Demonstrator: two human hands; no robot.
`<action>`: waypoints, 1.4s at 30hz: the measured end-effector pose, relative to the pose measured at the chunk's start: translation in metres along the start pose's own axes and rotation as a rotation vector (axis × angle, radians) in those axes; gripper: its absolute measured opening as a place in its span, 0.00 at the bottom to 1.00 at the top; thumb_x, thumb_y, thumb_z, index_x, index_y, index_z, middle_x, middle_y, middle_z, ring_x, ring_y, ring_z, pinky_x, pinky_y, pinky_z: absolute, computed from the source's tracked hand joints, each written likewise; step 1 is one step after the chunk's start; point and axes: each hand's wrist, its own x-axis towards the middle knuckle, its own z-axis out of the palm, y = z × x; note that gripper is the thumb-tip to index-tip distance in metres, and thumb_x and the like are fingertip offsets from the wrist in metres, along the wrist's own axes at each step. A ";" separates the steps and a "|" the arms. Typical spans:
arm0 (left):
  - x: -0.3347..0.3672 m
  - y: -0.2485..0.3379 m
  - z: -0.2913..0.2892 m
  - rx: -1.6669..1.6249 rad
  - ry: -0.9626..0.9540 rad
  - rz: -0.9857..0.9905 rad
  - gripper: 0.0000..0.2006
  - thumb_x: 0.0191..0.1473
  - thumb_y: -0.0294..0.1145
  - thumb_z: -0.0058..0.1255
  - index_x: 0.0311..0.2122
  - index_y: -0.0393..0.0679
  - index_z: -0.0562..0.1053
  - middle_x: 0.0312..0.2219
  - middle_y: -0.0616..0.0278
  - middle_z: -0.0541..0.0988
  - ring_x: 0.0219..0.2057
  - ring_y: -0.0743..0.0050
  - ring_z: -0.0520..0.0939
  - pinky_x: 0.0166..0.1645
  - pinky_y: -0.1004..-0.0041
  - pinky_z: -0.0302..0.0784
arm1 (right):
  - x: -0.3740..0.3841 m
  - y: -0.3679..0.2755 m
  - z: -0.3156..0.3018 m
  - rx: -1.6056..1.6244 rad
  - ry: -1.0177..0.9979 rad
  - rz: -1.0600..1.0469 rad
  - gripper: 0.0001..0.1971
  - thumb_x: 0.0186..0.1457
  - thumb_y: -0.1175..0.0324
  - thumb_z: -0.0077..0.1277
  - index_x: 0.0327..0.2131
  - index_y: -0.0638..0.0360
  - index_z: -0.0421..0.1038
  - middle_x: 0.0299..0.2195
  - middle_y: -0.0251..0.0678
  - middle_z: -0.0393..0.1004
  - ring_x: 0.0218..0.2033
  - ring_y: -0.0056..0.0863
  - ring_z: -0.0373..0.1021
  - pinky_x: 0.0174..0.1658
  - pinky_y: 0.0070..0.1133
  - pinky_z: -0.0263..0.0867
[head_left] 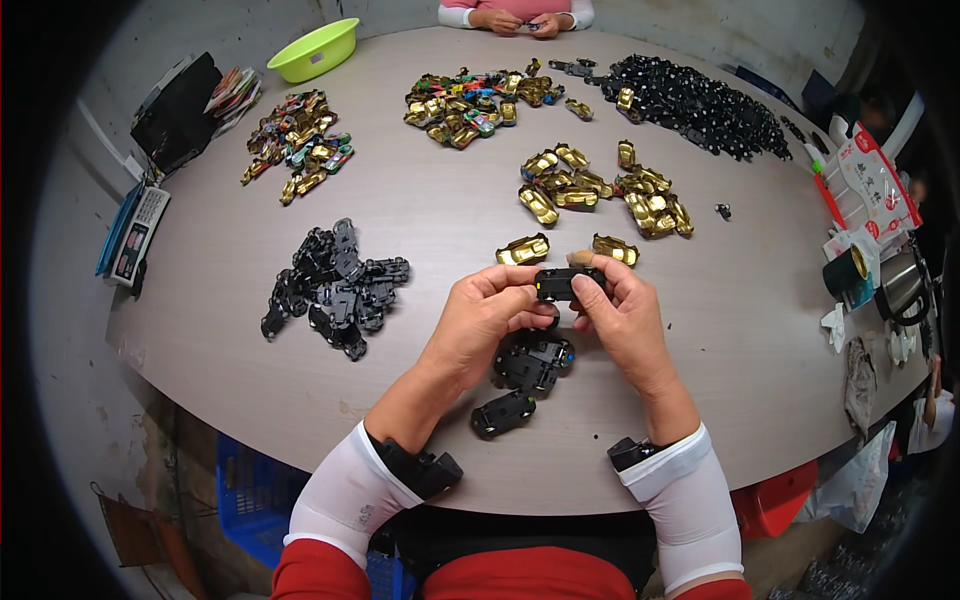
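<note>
Holding a small black plastic toy-car chassis (558, 284) just above centre frame, I have my left hand (480, 315) and right hand (622, 315) meeting over the grey wood-grain tabletop (420, 210); the fingers (512, 285) of both hands pinch the piece from either end, which I judge keeps it level and close under my eyes for fitting. Directly beneath, at lower centre, sits a little cluster of similar black chassis pieces (528, 375), near enough to grab without stretching. Two shiny gold toy-car shells (522, 250) lie just above my hands, seemingly set out as the next ones in line, while a larger heap of gold shells (600, 185) waits further up. A separate pile of black parts (335, 288) lies at left of centre, multicoloured finished-looking cars (470, 105) near the top, and a big mound of black bits (700, 105) at upper right. A lime-green plastic bowl (315, 50) stands upper left. Another person's hands (520, 20) work at the top edge.
</note>
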 end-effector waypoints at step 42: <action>0.000 -0.005 0.005 0.192 0.046 0.137 0.12 0.55 0.28 0.54 0.44 0.35 0.72 0.34 0.59 0.78 0.31 0.78 0.80 0.39 0.78 0.79 | 0.003 -0.004 -0.003 0.376 -0.017 0.229 0.11 0.56 0.73 0.49 0.40 0.70 0.70 0.31 0.37 0.75 0.28 0.19 0.74 0.32 0.15 0.74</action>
